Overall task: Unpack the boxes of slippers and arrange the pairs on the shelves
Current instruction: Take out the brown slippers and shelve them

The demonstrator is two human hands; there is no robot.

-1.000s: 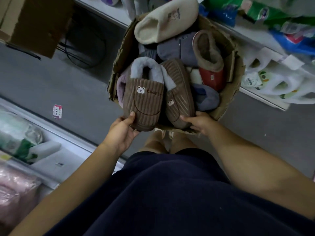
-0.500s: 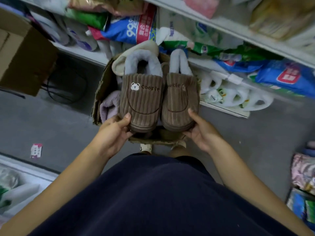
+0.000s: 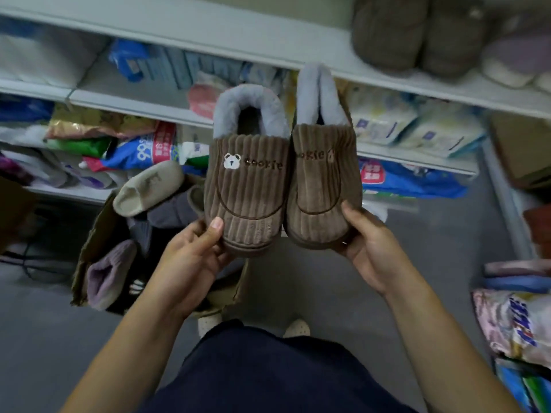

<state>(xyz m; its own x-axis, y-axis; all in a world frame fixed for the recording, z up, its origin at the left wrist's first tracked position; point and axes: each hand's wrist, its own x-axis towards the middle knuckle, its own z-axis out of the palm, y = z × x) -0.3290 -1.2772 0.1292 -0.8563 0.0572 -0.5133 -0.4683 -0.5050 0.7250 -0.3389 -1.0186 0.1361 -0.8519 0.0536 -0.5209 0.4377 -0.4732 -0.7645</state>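
While our left hand [image 3: 190, 257] grips the toe of one brown slipper [image 3: 247, 186] and our right hand [image 3: 369, 248] the other slipper [image 3: 323, 180], we hold the pair mid-frame, above the box [image 3: 89, 251] at lower left. Next, we judge, comes setting them side by side on the shelf [image 3: 268, 46] at the top, beside the brown pair [image 3: 417, 34] at upper right.

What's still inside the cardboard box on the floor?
The cardboard box holds a beige slipper, a dark grey one and a purple one. The left hand covers whatever lies deeper.
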